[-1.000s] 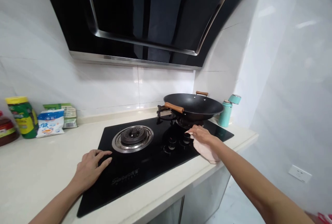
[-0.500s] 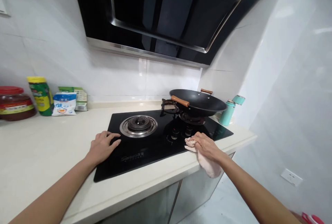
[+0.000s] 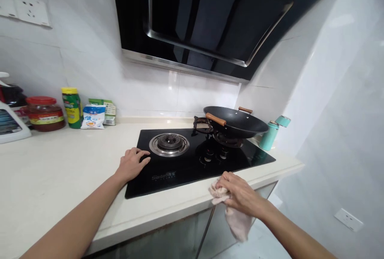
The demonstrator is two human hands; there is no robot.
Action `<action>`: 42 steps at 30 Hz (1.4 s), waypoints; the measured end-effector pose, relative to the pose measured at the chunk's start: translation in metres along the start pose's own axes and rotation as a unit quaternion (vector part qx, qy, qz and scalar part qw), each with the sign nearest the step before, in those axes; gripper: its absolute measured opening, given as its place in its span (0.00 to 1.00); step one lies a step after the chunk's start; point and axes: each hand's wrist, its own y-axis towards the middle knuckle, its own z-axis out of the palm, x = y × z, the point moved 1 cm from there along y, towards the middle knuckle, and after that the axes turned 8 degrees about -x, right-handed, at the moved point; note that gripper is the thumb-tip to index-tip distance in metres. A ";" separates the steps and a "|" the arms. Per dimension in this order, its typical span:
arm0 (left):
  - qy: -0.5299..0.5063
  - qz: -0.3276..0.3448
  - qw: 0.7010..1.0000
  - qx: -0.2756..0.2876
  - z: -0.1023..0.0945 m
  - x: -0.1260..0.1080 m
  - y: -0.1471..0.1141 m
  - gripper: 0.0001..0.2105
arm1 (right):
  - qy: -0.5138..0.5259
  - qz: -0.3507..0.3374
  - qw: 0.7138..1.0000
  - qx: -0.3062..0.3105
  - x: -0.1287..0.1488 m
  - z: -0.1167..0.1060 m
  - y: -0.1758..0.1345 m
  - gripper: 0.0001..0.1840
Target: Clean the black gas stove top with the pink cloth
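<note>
Right hand [image 3: 238,193] clutches crumpled pale-pink cloth [image 3: 239,225] at edge of smooth cream countertop [image 3: 60,167]; left hand [image 3: 132,164], unclenched, rests at rim of flat black glass cooktop [image 3: 177,166].

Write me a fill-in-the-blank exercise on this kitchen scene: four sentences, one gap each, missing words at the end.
1. Gripping the pale cloth is the person's ____.
2. The left hand is at the ____ edge of the black cooktop, as seen in the picture.
3. The wok shows ____ brown handles.
4. The cap on the green bottle is ____.

Missing words: right hand; left; two; yellow.
</note>
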 end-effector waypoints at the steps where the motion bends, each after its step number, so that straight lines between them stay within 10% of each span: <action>1: -0.001 -0.001 1.000 0.001 -0.001 -0.001 -0.001 0.22 | 0.046 -0.008 0.999 0.004 0.002 -0.001 0.000 0.21; 5: -0.011 -0.008 1.000 0.001 -0.006 -0.004 -0.004 0.20 | 0.177 -0.029 0.982 -0.061 -0.001 -0.013 0.015 0.17; 11: -0.022 -0.010 1.000 -0.008 -0.006 -0.003 -0.005 0.19 | 0.111 0.005 0.901 -0.419 -0.029 -0.050 0.057 0.10; 14: -0.026 -0.007 1.000 -0.007 -0.005 -0.003 -0.004 0.19 | 0.022 0.011 0.868 -0.496 -0.045 -0.041 0.059 0.10; 20: -0.032 -0.004 0.999 0.004 -0.003 -0.003 -0.003 0.21 | -0.104 0.072 0.967 -0.221 -0.061 0.001 0.032 0.13; 28: -0.031 0.000 1.000 -0.001 -0.003 -0.003 -0.004 0.21 | -0.095 0.097 0.986 0.094 -0.047 -0.028 0.027 0.52; 42: -0.014 -0.008 1.000 -0.002 -0.001 -0.005 -0.006 0.21 | -0.200 0.247 0.948 -0.020 -0.171 -0.037 0.050 0.22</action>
